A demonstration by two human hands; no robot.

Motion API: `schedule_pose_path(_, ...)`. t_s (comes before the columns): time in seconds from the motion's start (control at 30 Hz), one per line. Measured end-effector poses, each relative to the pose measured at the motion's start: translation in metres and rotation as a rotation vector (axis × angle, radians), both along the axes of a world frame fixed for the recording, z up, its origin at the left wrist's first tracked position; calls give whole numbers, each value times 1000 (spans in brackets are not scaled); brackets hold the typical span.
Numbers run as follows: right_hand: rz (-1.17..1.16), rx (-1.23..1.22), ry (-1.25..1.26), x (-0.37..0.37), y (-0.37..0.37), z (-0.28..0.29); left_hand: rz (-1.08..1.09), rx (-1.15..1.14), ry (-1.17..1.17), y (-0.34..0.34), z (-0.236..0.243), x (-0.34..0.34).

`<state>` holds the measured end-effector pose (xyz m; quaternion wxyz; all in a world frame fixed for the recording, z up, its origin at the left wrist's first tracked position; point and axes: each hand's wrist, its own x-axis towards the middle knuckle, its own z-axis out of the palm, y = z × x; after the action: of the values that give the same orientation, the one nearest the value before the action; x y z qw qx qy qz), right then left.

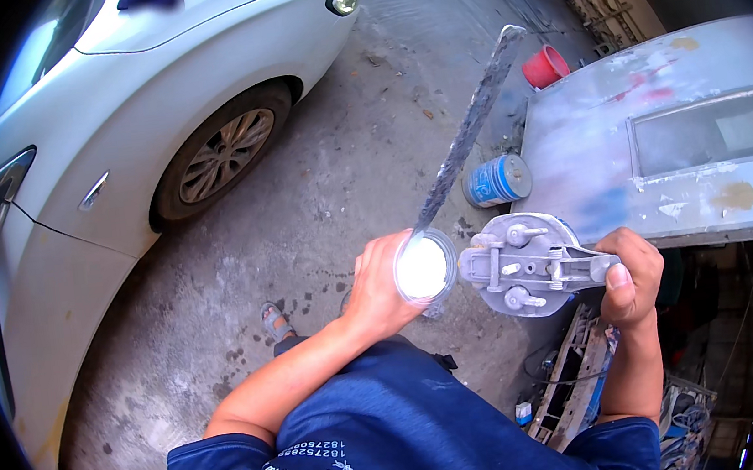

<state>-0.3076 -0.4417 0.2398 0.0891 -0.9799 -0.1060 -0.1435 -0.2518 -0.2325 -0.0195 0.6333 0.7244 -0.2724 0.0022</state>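
Observation:
My left hand [375, 286] is wrapped round a clear plastic cup [452, 299] holding white liquid [420, 269] that looks like paint. A long, paint-crusted stirring stick [467, 134] leans out of the cup, away from me. Just right of the cup is a round, paint-coated paint-can mixing lid [531, 260] with wing-shaped clamps and a lever handle. The fingers of my right hand [634, 279] are closed round that handle, thumb on top. Whether a can sits under the lid is hidden from above.
A white car [185, 72] stands on the left, its front wheel [226, 154] nearest me. At right is a worktop [598, 157] smeared with paint, beside a blue-and-white bucket [497, 181] and a red bucket [544, 67]. A cluttered rack [575, 379] stands below my right arm.

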Motion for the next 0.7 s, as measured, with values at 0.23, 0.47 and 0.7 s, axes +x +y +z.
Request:
schedule_pose_path(0.23, -10, 1, 5, -3, 2, 1, 3, 11, -1, 0, -2, -3)
schedule_pose_path(0.47, 11, 1, -4, -3, 7, 1, 5, 3, -1, 0, -4, -5)
schedule_pose_path(0.7, 21, -11, -6, -5, 10, 3, -12, 30, 22, 2, -1, -7)
